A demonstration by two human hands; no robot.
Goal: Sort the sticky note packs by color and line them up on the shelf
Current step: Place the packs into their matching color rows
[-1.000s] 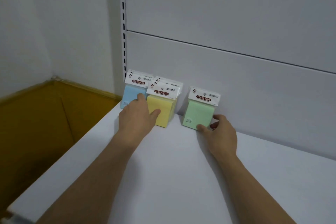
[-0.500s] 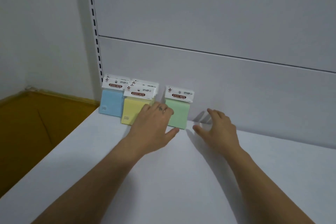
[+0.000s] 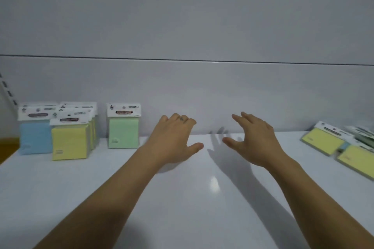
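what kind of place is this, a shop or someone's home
Probably a shop, or a mock-up of one: a white display shelf with a panelled back wall and a slotted upright at the left, and sticky note packs with printed header cards stood facing out.

Both bare forearms reach forward side by side, palms down. The left hand [image 3: 174,139] hovers with fingers loosely bent and thumb stuck out to the right, holding nothing. The right hand [image 3: 255,139] is near it, fingers spread and relaxed, thumb pointing left, also holding nothing.
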